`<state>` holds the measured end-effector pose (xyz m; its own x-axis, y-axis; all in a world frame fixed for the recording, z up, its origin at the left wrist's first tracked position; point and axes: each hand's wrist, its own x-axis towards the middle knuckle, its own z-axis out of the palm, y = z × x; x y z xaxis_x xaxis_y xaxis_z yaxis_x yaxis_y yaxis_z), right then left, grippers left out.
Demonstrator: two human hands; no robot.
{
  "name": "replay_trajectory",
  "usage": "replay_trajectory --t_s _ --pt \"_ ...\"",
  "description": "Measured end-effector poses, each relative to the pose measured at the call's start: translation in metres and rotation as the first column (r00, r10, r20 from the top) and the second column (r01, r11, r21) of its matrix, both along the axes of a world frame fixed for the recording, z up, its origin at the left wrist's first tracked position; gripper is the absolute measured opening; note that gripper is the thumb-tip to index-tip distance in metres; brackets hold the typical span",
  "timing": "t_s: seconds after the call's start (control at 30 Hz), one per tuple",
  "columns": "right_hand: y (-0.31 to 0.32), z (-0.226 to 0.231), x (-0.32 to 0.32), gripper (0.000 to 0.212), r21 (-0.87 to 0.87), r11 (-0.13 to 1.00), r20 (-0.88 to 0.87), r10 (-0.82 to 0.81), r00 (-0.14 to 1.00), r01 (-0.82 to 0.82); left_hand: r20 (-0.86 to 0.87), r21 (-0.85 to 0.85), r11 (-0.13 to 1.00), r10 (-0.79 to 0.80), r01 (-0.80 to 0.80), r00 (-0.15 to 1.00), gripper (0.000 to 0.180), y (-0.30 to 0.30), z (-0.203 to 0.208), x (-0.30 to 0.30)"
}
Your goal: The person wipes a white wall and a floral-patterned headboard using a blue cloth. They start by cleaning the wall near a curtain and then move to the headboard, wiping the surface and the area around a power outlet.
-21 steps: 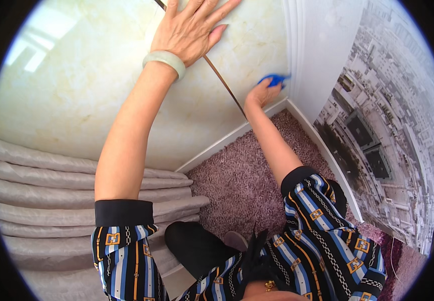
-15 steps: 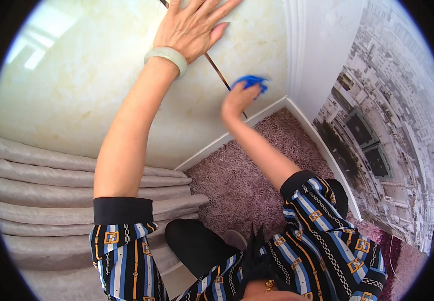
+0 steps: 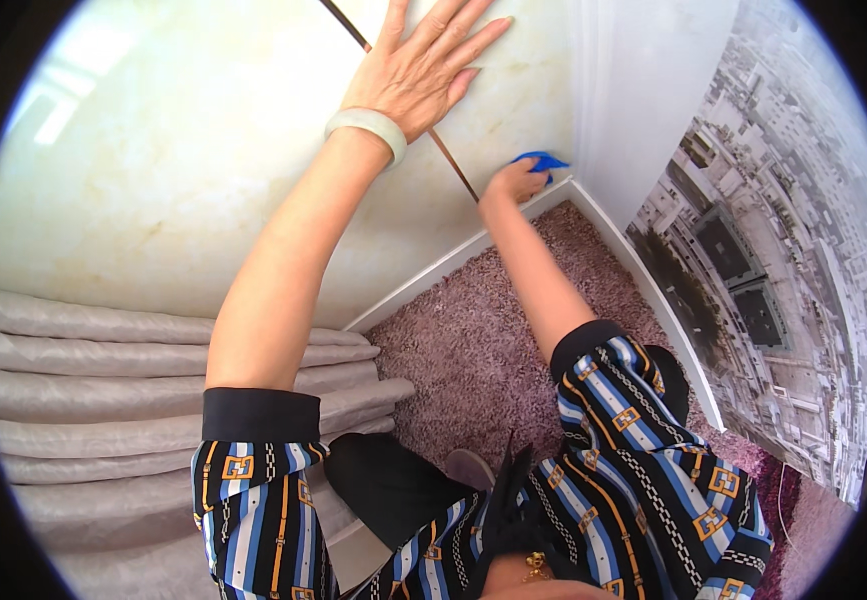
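Fingers (image 3: 531,180) of the right hand (image 3: 513,184) are closed around a bright blue cloth (image 3: 545,163), which bunches out past the knuckles. Both are at the cream marbled wall (image 3: 203,190), near its lower right corner and just above its bottom edge; how firmly the cloth presses there cannot be told. Up and to the left, the left hand (image 3: 421,75) is spread wide and holds nothing, its palm laid toward the same wall, some fingertips running out of view at the top. It covers part of a narrow brown strip (image 3: 453,165) that slants down the wall toward the bottom edge. A pale green bangle (image 3: 368,128) circles the left wrist. White skirting (image 3: 428,277) follows the wall's bottom edge and turns at the corner. Below it lies a shaggy mauve carpet (image 3: 453,345), bordered on the left by a grey curtain (image 3: 103,400) in deep folds. Farther right, the adjoining wall bears a greyish city mural (image 3: 783,250). Nearest the wearer are a black-clad knee (image 3: 383,485) and a patterned shirt (image 3: 633,460) with dark cuffs.
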<state>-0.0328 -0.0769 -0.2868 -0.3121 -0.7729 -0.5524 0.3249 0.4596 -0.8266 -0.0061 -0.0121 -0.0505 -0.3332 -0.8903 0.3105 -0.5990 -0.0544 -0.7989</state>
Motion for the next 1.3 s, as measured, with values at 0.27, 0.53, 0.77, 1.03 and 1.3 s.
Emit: replay_trajectory --t_s 0.27,0.53,0.77,1.03,1.3 --pt "0.053 0.075 0.015 0.058 -0.720 0.682 -0.249 -0.086 0.965 -0.125 -0.015 0.017 1.000 -0.010 0.010 1.000 0.065 0.003 -0.003 0.012" --pt "-0.012 -0.015 -0.005 0.055 -0.213 0.977 -0.239 -0.048 0.970 -0.005 -0.022 0.005 1.000 -0.011 0.011 1.000 0.066 0.002 -0.003 0.005" --pt "-0.030 -0.013 -0.019 0.051 0.269 0.955 0.475 -0.019 0.880 -0.125 -0.033 -0.004 0.999 -0.054 0.054 0.998 0.066 -0.010 0.000 -0.003" --pt "0.068 0.061 0.010 0.063 -0.768 0.583 -0.316 0.015 0.949 -0.265 0.014 0.011 1.000 0.002 -0.002 1.000 0.067 0.006 0.000 0.011" --pt "0.028 -0.036 -0.001 0.058 0.243 0.939 0.041 0.242 0.970 -0.244 -0.001 -0.006 0.999 -0.046 0.046 0.999 0.067 0.001 -0.004 0.004"
